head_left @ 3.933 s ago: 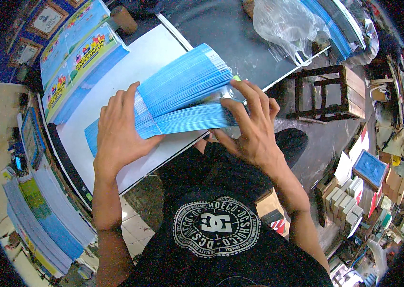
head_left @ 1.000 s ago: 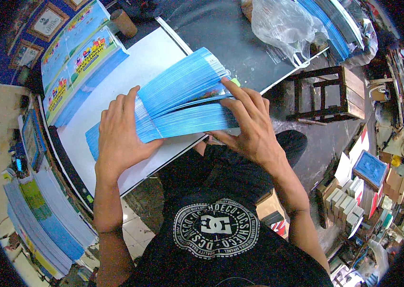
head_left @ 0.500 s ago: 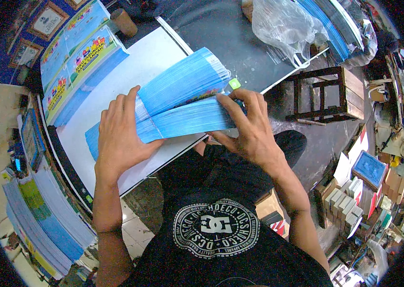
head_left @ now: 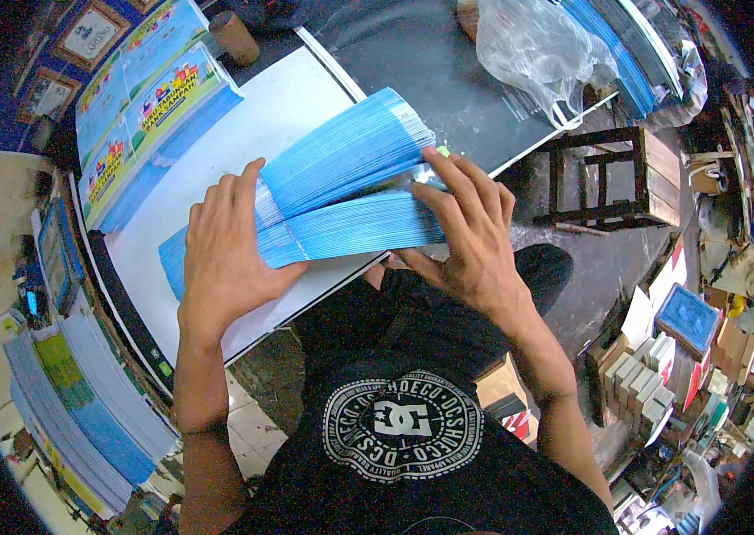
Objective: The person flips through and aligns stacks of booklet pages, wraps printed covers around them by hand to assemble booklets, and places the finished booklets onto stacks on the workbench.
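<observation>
A thick stack of blue printed sheets [head_left: 341,230] lies slantwise on a white board [head_left: 291,94]. Its right end is split into two fanned parts, with a narrow gap between them. My left hand [head_left: 227,241] clasps the stack left of its middle, fingers over the far side and thumb along the near edge. At the right end my right hand [head_left: 470,241] grips the lower part, thumb underneath and fingers bent over the end. Its upper fingertips reach the end of the upper part. What lies inside the gap is mostly hidden.
Piles of colourful printed covers [head_left: 149,120] stand at the board's far left. Beyond the right corner lies a clear plastic bag [head_left: 533,45] beside more blue sheets [head_left: 609,53]. A wooden stool [head_left: 635,178] and stacked books [head_left: 640,379] are to the right; bundled paper [head_left: 96,419] stands at lower left.
My right fingers have shifted up toward the upper part's end, partly covering a small green tag there. The gap between the parts looks darker. My left hand holds its place.
</observation>
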{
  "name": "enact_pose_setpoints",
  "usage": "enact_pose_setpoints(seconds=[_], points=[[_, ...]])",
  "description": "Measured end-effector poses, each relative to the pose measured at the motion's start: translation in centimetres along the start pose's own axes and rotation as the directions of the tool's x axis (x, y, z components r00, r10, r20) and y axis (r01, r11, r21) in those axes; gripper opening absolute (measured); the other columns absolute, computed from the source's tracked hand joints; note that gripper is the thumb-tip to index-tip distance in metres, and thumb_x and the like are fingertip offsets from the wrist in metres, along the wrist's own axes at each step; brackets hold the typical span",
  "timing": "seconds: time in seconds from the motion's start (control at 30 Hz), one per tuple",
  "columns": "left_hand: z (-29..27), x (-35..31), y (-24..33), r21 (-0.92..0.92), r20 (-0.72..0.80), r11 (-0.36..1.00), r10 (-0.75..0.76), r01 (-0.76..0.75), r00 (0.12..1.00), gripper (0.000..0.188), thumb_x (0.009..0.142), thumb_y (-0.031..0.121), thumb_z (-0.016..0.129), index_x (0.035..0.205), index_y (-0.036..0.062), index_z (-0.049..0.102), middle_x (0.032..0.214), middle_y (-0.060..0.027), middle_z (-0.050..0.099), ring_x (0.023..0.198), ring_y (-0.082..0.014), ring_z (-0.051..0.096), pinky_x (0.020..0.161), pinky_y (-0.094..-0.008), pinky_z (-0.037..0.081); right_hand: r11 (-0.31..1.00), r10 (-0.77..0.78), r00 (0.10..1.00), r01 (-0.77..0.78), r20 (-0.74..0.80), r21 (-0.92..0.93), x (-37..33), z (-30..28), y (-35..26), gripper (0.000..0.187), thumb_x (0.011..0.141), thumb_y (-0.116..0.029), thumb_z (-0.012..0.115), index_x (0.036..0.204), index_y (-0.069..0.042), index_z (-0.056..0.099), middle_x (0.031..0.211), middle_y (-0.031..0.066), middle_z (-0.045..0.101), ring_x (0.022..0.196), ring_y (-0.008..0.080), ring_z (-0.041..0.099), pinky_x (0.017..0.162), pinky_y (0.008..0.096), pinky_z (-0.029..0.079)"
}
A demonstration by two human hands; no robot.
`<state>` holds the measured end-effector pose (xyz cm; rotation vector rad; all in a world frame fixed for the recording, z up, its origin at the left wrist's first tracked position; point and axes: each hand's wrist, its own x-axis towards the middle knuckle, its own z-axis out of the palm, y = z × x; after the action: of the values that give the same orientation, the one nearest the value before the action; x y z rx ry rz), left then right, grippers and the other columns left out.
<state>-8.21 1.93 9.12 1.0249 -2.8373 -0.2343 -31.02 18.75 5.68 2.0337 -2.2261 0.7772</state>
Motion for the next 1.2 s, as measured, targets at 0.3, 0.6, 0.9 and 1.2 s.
enact_pose_setpoints(seconds=[0.3, 0.6, 0.9, 1.2], points=[[-0.1, 0.0, 0.1, -0.036, 0.034, 0.999, -0.023, 0.024, 0.999, 0.108, 0.058, 0.037, 0.088, 0.148, 0.0023, 0.04, 0.115, -0.0166, 0.055, 0.108, -0.0346, 0.055, 0.091, -0.0458, 0.042, 0.994, -0.022, 1.0, 0.02, 0.016, 0.107, 0.6, -0.3, 0.5, 0.069, 0.072, -0.039, 0.083, 0.129, -0.01, 0.057, 0.157, 0.012, 0.042, 0.134, 0.0346, 0.047, 0.104, 0.0514, 0.036], [0.0, -0.2, 0.1, -0.02, 0.017, 0.999, -0.025, 0.025, 1.0, 0.108, 0.058, 0.039, 0.088, 0.148, 0.0033, 0.041, 0.116, -0.0162, 0.055, 0.109, -0.0346, 0.054, 0.091, -0.0455, 0.042, 0.997, -0.029, 0.999, 0.027, 0.03, 0.072, 0.4, -0.3, 0.2, 0.067, 0.071, -0.038, 0.083, 0.126, -0.009, 0.058, 0.159, 0.0091, 0.043, 0.129, 0.033, 0.049, 0.102, 0.0507, 0.037], [0.1, -0.1, 0.1, -0.035, 0.032, 0.999, -0.031, 0.033, 0.999, 0.108, 0.059, 0.041, 0.089, 0.148, 0.0026, 0.04, 0.117, -0.0166, 0.055, 0.11, -0.0348, 0.054, 0.091, -0.0456, 0.042, 0.996, -0.019, 0.999, 0.022, -0.034, 0.082, 0.4, -0.3, 0.0, 0.067, 0.068, -0.034, 0.087, 0.124, -0.01, 0.06, 0.137, 0.0108, 0.054, 0.123, 0.0326, 0.053, 0.099, 0.0479, 0.039], [0.0, -0.3, 0.2, -0.023, 0.008, 1.0, -0.015, 0.015, 1.0, 0.107, 0.059, 0.04, 0.088, 0.147, 0.0023, 0.041, 0.117, -0.0163, 0.055, 0.11, -0.0351, 0.054, 0.091, -0.0459, 0.042, 1.0, 0.01, 1.0, -0.011, -0.029, -0.017, 0.5, -0.4, -0.6, 0.07, 0.068, -0.04, 0.084, 0.13, -0.016, 0.06, 0.146, 0.0117, 0.049, 0.131, 0.032, 0.046, 0.103, 0.052, 0.034]])
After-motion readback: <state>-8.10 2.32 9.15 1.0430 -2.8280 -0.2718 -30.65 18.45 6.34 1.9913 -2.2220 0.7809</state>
